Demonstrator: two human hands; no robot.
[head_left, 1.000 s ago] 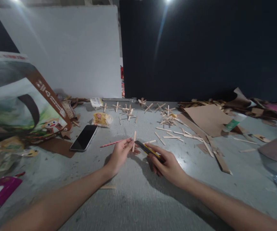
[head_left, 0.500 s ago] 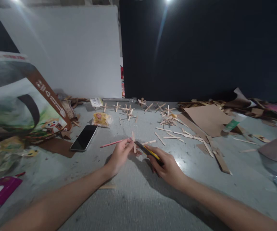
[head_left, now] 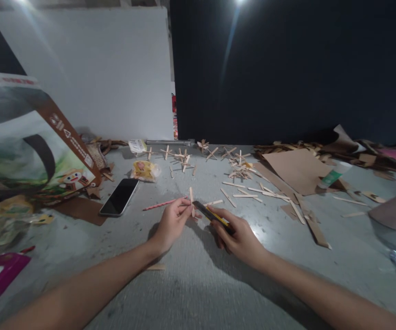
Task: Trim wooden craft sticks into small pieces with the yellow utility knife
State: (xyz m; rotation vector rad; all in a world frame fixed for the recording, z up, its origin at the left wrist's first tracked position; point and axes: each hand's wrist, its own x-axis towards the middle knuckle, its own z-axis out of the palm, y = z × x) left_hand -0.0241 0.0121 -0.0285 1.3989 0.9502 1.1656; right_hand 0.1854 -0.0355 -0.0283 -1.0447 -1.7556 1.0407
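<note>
Between the fingertips of my left hand point(head_left: 173, 221) is a pale wooden craft stick point(head_left: 191, 196), held upright above the table. My right hand point(head_left: 241, 233) is wrapped round a yellow and black utility knife point(head_left: 216, 218). The knife's tip meets or nearly meets the stick's right side; whether it touches I cannot tell. Behind my left hand lies a pink striped pencil point(head_left: 162, 204). Another craft stick point(head_left: 215, 202) rests on the table just beyond the knife.
Loose craft sticks point(head_left: 245, 196) and small crossed-stick pieces point(head_left: 185, 160) spread across the back. A phone point(head_left: 119, 197) and a yellow packet point(head_left: 144, 171) lie left of centre. A large printed bag point(head_left: 63, 142) stands at left; cardboard point(head_left: 294, 169) lies at right.
The knife's tip has moved slightly left, closer to the craft stick. The stick has tilted a little in my left fingers; both grips are kept.
</note>
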